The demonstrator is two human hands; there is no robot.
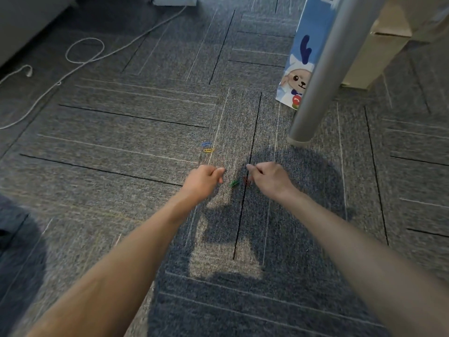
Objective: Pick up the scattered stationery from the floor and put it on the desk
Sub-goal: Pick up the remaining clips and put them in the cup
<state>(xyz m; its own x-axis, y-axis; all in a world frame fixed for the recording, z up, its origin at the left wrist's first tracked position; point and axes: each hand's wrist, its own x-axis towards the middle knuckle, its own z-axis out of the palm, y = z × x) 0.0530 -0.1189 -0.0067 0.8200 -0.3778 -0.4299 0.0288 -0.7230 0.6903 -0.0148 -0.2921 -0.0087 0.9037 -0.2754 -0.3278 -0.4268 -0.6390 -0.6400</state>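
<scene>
Small coloured paper clips lie on the grey carpet. A blue paper clip (206, 143) and a yellow paper clip (209, 150) sit side by side, just beyond my left hand. Between my hands lie a green paper clip (234, 183) and, right beside it, a red paper clip (246, 180). My left hand (202, 182) hovers low with its fingers curled and fingertips together; a faint pale clip shows under them, too blurred to tell if it is held. My right hand (268, 178) has its fingers curled down onto the red clip.
A round metal desk leg (313, 93) stands on the carpet at the right, with a blue cartoon paper bag (300, 66) behind it. A white cable (85, 59) loops across the floor at the left. A white power strip (175, 0) lies at the top edge.
</scene>
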